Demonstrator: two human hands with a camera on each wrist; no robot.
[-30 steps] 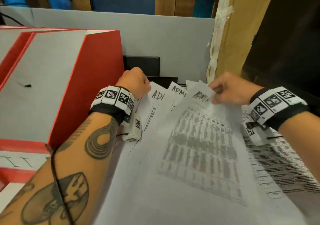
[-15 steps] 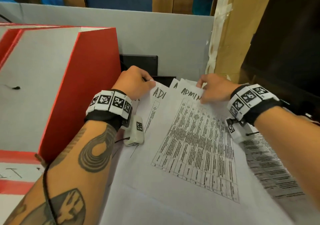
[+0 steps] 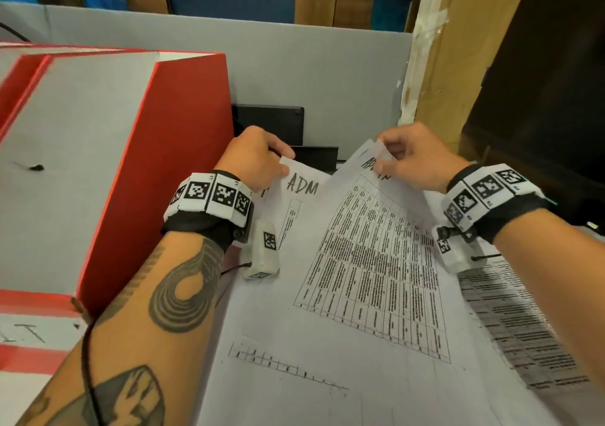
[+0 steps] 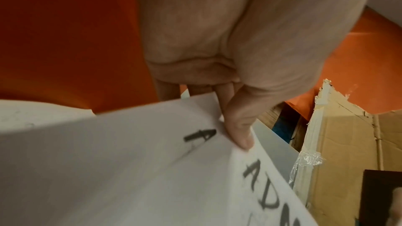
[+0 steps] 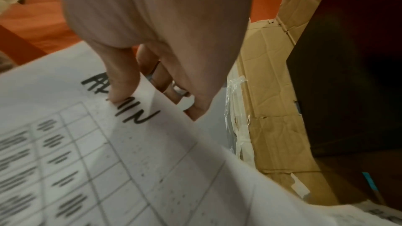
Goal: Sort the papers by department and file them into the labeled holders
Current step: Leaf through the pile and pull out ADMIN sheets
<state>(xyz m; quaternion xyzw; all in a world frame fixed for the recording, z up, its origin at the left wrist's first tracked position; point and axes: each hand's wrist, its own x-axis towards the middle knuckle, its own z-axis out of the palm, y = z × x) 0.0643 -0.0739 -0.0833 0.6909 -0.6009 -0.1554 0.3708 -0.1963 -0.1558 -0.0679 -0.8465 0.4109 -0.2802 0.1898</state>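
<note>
A fan of white papers (image 3: pixel 327 311) marked ADMIN in black fills the middle of the head view. My left hand (image 3: pixel 262 160) pinches the top corner of the lower sheets (image 4: pixel 152 169), thumb (image 4: pixel 239 131) on top. My right hand (image 3: pixel 406 160) pinches the top edge of the table-printed sheet (image 3: pixel 373 262), its thumb (image 5: pixel 121 78) pressing over the ADMIN word (image 5: pixel 135 114) and fingers curled behind. A red and white holder (image 3: pixel 157 170) stands just left of my left hand.
A grey partition (image 3: pixel 327 75) runs behind the papers. Dark flat holders (image 3: pixel 271 121) stand against it behind my hands. Taped cardboard (image 3: pixel 435 65) and a dark panel (image 3: pixel 540 98) rise on the right. More printed sheets (image 3: pixel 523 327) lie at the right.
My right hand has lifted the top edge of the table-printed sheet and drawn it to the right. The left hand keeps its hold on the lower sheets.
</note>
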